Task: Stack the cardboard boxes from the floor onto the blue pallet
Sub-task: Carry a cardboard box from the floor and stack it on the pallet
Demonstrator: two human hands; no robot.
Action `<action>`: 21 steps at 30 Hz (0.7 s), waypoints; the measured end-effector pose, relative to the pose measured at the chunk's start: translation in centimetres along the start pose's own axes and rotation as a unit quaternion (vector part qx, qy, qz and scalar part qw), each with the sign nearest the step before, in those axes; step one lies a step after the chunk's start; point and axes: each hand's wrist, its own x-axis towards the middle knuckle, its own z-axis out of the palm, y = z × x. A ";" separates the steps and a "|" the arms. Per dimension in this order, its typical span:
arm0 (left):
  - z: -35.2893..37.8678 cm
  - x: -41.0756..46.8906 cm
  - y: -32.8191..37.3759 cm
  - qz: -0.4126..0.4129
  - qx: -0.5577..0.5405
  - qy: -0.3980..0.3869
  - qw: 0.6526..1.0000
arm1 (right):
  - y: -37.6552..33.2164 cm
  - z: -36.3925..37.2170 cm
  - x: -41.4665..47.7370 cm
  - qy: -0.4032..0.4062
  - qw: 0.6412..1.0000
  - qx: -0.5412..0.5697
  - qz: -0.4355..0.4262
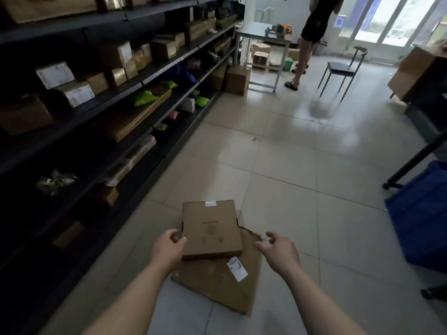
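A flat brown cardboard box (211, 229) lies on the tiled floor, resting on top of a larger flattened cardboard box (222, 284) that has a white label. My left hand (167, 249) is at the small box's near left corner, thumb touching its edge, fingers curled but apart. My right hand (278, 250) hovers open to the right of the box, above the torn edge of the lower cardboard, touching nothing. The blue pallet (420, 218) shows at the right edge of the view.
Dark shelving (101, 122) packed with boxes and parcels runs along the left. A person (312, 32) stands at the back by a white table (263, 37). A black chair (341, 68) and a black table leg (411, 160) are on the right.
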 end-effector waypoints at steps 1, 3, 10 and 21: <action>0.9 1.4 0.2 -0.009 -0.008 0.003 1.000 | 0.2 0.4 1.8 -0.007 1.000 0.000 0.002; 2.8 4.4 0.3 -0.026 -0.017 0.012 0.999 | 0.5 1.3 5.6 -0.019 1.000 -0.009 0.002; 9.4 15.2 -2.5 -0.052 0.001 0.035 0.998 | 3.1 5.8 18.4 -0.035 0.999 0.003 0.016; 22.0 35.7 -18.0 -0.066 -0.002 0.047 0.997 | 11.6 22.5 37.0 -0.018 1.000 -0.006 0.006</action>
